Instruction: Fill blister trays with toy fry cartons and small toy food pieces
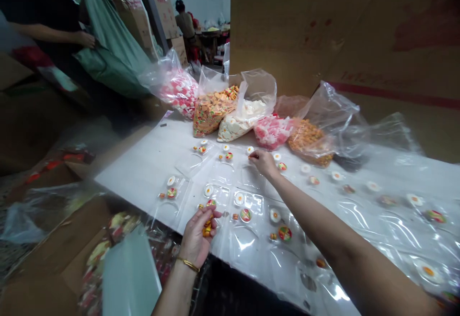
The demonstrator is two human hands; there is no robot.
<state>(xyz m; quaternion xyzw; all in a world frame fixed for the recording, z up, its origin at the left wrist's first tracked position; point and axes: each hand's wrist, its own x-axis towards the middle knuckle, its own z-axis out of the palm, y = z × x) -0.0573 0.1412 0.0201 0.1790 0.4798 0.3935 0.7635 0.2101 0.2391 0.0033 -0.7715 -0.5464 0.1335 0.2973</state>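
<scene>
My left hand [199,237], with a gold bangle at the wrist, is cupped around several miniature burgers [207,227] above the near edge of the table. Farther back, my right hand [265,163] pinches a small orange piece that looks like another miniature burger, low over a clear plastic tray [247,179] in the far row. A fried-egg piece [249,150] lies just beyond its fingertips. In the near row, one clear tray [244,246] carries a miniature fried egg [239,198], a pizza [246,215] and a burger [235,216]. My right forearm hides some trays.
Open plastic bags stand along the table's back: pink-and-white pieces [179,91], orange pieces [213,110], egg pieces [233,127] and more. Behind them rises a large cardboard box [341,33]. An open carton [46,263] sits lower left. Another person's hand [84,39] grips a green sack [111,43].
</scene>
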